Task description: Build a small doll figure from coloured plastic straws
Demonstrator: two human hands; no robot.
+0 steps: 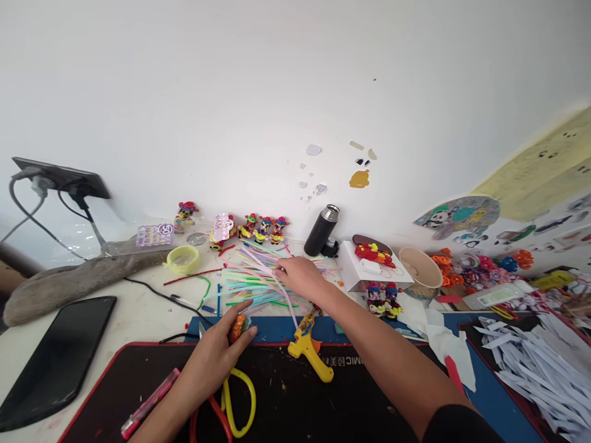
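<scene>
Taking the yellow glue gun (310, 352) as the landmark, it lies on the black mat (286, 406) between the two forearms, its nozzle end towards the wall. To its left are the scissors (253, 403) with yellow and red handles, partly under the left wrist, and farther left a pink pen (152, 403), then a dark flat-screened device (58, 357). Beyond the gun and slightly right stands a black flask (322, 231), with a white box (355, 274) to the right of that; a row of small colourful figures (263, 229) stands beyond and left of the gun, near the wall. A heap of white paper strips (545, 369) lies well to the gun's right. The pile of pastel sticks (249, 286) spreads just beyond the gun and to its left, with the gun's tip close to its near edge. To the left of the gun, the left hand (221, 344) holds a small orange piece (237, 326) between thumb and fingers. Beyond the gun, the right hand (300, 275) is over the pile, fingertips close together at a pale stick, though I cannot tell whether they grip it
</scene>
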